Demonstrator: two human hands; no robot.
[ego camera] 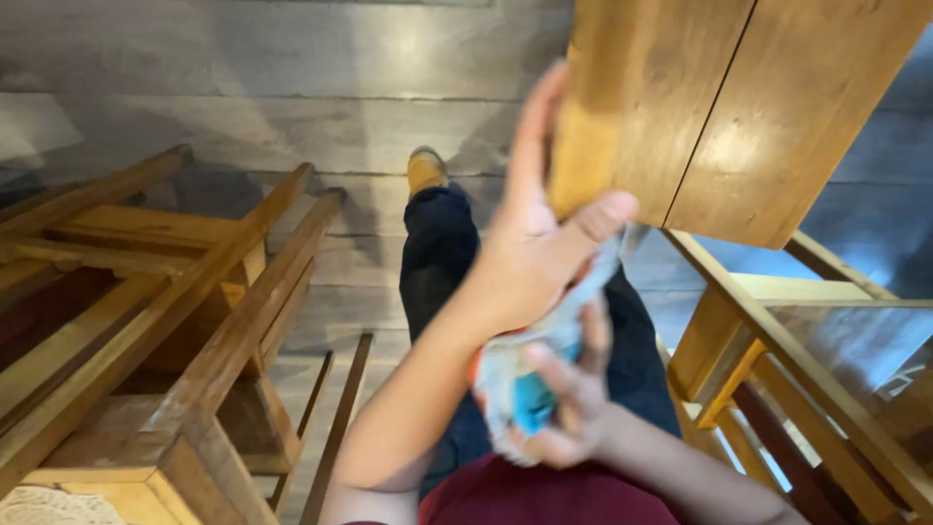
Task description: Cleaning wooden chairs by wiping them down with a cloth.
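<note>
Floorboards (292,87), grey and wide, fill the top and middle of the head view, and that is the biggest surface down there. Next in size comes the wooden table (739,107) at upper right, its honey-coloured top tilted across the corner, one plank seam running down it. On the left sits a wooden chair frame (165,321), rails and slats criss-crossing, light catching its long edges. On the right, below the table, another wooden frame (777,331) shows bars and a glossy panel.

Down the centre runs the person's leg in dark trousers (437,253), ending in a tan shoe (426,171) planted on the boards. A dark red shirt (525,496) edges the bottom.

Now the hands. The left hand (530,243) is up against the near edge of the table, fingers stretched upward along the wood, thumb pressed across toward the edge, and it pinches the top end of a crumpled cloth (520,379), white with blue and a touch of orange. The right hand (573,408) sits just below, fingers curled shut around the lower bunch of that same cloth. So the cloth hangs between the two hands, just under the table's edge, above the person's lap. It is blurred; its pattern cannot be made out.
</note>
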